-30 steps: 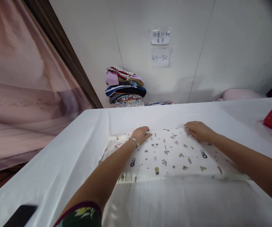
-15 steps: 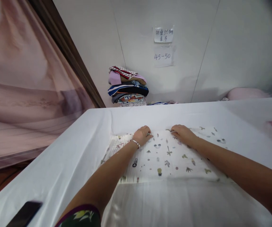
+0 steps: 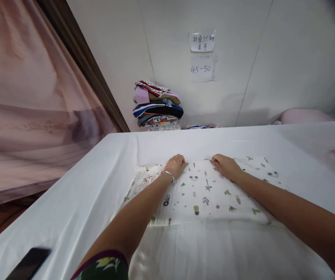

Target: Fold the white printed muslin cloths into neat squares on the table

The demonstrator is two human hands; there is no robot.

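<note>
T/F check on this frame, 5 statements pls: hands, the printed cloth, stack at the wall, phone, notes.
1. Both hands rest on the far edge of the printed cloth. True: left hand and right hand both lie there.
2. The left wrist is bare. False: it wears a thin bracelet.
3. A stack of folded clothes sits against the wall behind the table. True.
4. The dark phone lies on top of the printed cloth. False: it lies on the white sheet near the table's near left corner, apart from the cloth.
5. The lower paper note reads 10-20. False: it reads 45-50.
</note>
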